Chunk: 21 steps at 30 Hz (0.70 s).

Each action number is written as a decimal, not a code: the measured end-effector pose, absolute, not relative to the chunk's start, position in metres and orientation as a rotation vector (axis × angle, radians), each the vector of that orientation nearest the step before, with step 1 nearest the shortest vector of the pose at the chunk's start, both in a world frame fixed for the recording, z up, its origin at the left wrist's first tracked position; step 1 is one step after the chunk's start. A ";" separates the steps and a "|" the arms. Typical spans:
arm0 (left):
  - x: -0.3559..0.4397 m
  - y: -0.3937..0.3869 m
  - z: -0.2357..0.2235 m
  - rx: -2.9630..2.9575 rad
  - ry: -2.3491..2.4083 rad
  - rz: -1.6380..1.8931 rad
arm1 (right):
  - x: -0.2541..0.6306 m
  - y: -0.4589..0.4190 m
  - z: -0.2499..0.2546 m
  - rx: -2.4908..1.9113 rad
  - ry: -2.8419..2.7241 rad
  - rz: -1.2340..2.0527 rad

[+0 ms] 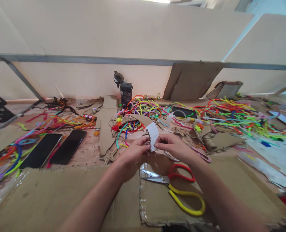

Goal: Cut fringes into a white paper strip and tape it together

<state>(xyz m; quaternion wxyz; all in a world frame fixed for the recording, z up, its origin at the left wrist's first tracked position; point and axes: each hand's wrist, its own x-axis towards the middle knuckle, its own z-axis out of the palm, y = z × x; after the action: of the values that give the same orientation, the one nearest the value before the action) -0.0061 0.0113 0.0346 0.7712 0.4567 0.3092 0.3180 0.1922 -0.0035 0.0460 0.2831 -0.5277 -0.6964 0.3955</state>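
Between my two hands is a small strip of white pleated paper [152, 132], held upright above the table. My left hand [140, 147] pinches its lower left edge with thumb and fingers. On the other side, my right hand [168, 144] grips the lower right edge. Below them, scissors [168, 180] with one red and one yellow handle lie partly open on a flat cardboard sheet [72, 193]. A curved cardboard piece wound with twine [133, 118] sits just beyond the hands, and a twine-covered star [108, 157] rests to the left.
Two black phones [42, 151] lie at the left. Tangled colourful pipe cleaners [230, 112] spread across the table, with a dark bottle [126, 93] standing at the back. A cardboard panel [193, 80] leans against the back partition. White paper sheets [275, 158] cover the right side.
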 end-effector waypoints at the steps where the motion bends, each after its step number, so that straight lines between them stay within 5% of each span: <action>1: -0.006 0.012 0.035 0.997 0.670 0.680 | 0.192 -0.004 0.047 -1.404 -1.859 1.065; 21: -0.004 0.011 0.029 1.021 0.664 0.708 | 0.193 -0.003 0.046 -1.421 -1.870 1.032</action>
<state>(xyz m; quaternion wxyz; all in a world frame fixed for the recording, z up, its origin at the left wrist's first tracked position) -0.0043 0.0113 0.0294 0.7620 0.4693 0.3052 0.3255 0.1928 -0.0033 0.0457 0.2841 -0.5310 -0.6990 0.3856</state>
